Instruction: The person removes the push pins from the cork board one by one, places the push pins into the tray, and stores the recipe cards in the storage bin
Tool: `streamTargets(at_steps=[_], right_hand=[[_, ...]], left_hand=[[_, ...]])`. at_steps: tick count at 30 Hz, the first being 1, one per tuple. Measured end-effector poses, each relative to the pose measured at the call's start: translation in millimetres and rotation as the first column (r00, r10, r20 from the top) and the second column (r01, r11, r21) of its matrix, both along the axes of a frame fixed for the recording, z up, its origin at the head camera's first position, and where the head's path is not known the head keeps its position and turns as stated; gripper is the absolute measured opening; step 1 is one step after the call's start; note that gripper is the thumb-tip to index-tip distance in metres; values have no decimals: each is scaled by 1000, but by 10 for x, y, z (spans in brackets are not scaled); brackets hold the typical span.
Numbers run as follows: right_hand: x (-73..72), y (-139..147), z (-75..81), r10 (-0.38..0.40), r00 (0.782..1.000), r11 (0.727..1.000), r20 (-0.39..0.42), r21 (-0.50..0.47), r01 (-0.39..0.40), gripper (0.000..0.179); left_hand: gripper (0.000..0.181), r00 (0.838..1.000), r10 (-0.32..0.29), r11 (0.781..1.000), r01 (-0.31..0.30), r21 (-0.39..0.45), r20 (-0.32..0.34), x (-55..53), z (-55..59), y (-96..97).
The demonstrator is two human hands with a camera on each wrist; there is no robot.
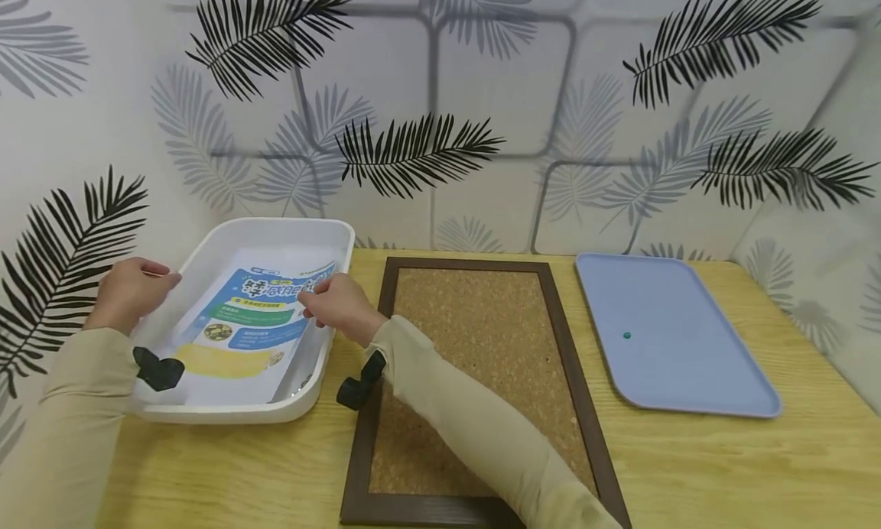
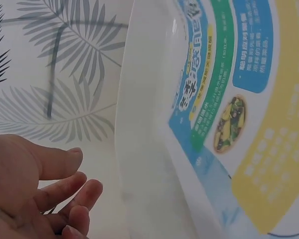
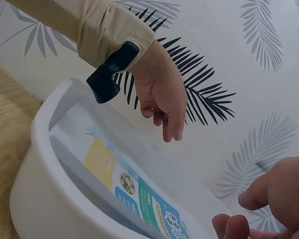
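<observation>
A white plastic tub [image 1: 289, 414] holds a stack of printed sheets, the top one a blue, green and yellow poster [image 1: 237, 322] with Chinese lettering and food pictures. My left hand [image 1: 138, 290] hovers by the tub's left rim. Its thumb and loosely bent fingers stand apart in the left wrist view, with nothing between them. Over the poster's upper right part is my right hand [image 1: 342, 306], near the tub's right rim. Nothing shows between its thumb and fingers [image 3: 234, 226] in the right wrist view. Part of the poster is hidden behind this hand.
Right of the tub lies a cork board [image 1: 475, 338] in a dark brown frame, partly under my right forearm. Farther right sits a pale blue tray [image 1: 677, 338] bearing a small green piece [image 1: 627, 335]. A leaf-patterned wall [image 1: 495, 200] rises behind the wooden table [image 1: 688, 475].
</observation>
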State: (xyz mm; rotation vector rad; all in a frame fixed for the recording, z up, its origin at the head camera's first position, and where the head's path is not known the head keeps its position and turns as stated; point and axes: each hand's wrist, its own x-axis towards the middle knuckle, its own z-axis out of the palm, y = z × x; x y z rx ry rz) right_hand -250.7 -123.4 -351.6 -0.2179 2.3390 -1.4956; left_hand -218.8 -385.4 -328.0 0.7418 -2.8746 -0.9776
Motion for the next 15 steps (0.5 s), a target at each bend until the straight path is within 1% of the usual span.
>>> streamTargets(at_steps=[2, 6, 10, 15], right_hand=[[1, 15, -12, 11, 1000, 1000, 2, -6, -11, 19], [-1, 39, -37, 32, 999, 999, -8, -36, -32, 17], [-3, 70, -43, 46, 999, 997, -8, -69, -47, 15], [-3, 119, -58, 80, 997, 991, -2, -103, -80, 14]], left_hand=[[52, 1000, -10, 1000, 10, 3, 0, 3, -4, -3], [51, 999, -55, 998, 55, 11, -2, 12, -4, -24], [53, 995, -93, 995, 92, 43, 23, 14, -5, -25], [55, 987, -146, 989, 143, 46, 63, 4, -15, 18]])
